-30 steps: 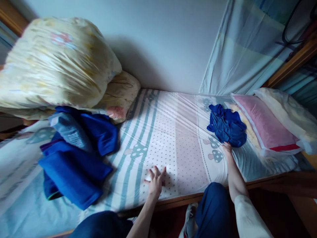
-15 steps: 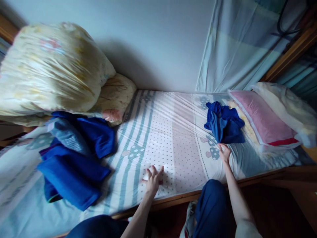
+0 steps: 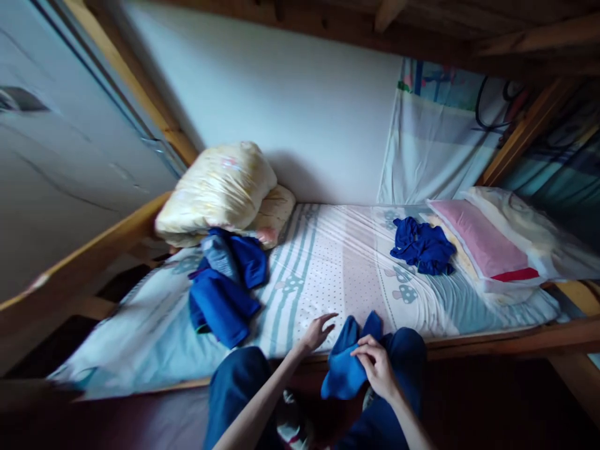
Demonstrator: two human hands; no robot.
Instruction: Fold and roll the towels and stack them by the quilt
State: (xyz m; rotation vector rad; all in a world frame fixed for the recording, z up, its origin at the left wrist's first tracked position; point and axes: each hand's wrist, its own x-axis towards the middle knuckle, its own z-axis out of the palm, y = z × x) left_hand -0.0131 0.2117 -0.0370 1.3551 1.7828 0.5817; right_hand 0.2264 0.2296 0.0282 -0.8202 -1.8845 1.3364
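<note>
My right hand is closed on a small blue cloth item, which hangs above my lap at the bed's front edge. Two pointed ends stick up from it, like socks, though I cannot be sure of its kind. To the left, my left hand is open with fingers apart, close to the cloth but not gripping it. A crumpled dark blue garment lies on the right side of the bed. On the left side rests a pile of blue clothes with a grey-blue piece on top.
The bed's patterned sheet spreads between the clothes. A yellowish quilt is heaped at the back left. At the right lies a pink pillow. A wooden beam crosses overhead, and a curtain hangs on the wall.
My right hand has pulled the blue cloth off the dark garment and toward my lap. My left hand has lifted off the sheet beside it. The view has widened.
</note>
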